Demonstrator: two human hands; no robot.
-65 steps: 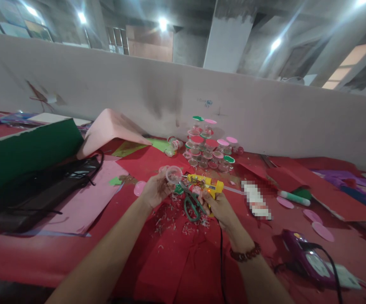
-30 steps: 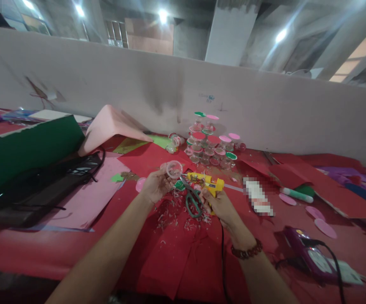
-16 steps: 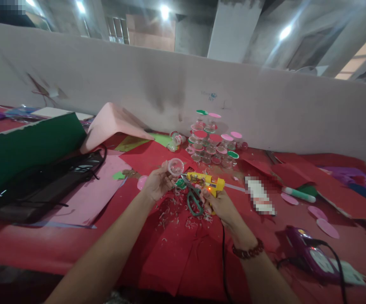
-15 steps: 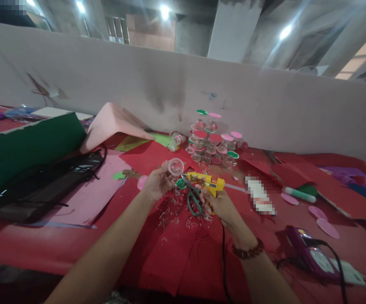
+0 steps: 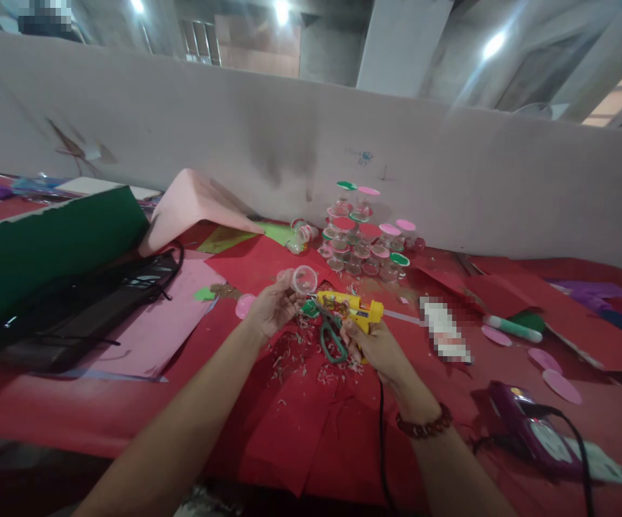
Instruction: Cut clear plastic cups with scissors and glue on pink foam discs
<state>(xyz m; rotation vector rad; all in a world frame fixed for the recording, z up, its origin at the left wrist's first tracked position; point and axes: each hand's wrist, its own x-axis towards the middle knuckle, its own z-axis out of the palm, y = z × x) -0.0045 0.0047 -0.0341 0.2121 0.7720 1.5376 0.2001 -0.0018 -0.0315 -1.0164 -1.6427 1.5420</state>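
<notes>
My left hand (image 5: pixel 273 310) grips a small clear plastic cup (image 5: pixel 304 280), its round rim facing me. Closed around the handle of a yellow glue gun (image 5: pixel 351 303) is my right hand (image 5: pixel 371 343); the nozzle points left, right beside the cup's rim. Green-handled scissors (image 5: pixel 333 341) show just below the gun, close to my right fingers; I cannot tell whether they touch. Pale scraps (image 5: pixel 289 359) lie scattered on the red paper underneath. Behind, a stack of clear cups (image 5: pixel 362 251) bears red, pink and green paper discs.
Pink paper (image 5: pixel 182 323), a black bag (image 5: pixel 100 309) and a green board (image 5: pixel 52 251) lie left. At right are a marker (image 5: pixel 513 328), pink discs (image 5: pixel 562 385) and a purple device with cords (image 5: pixel 531 424). The gun's black cord (image 5: pixel 382 438) hangs toward me. A pale wall (image 5: pixel 208 122) stands behind.
The view has shifted slightly. The cup sits marginally higher and its rim faces me more squarely by the nozzle. Both hands keep their holds.
</notes>
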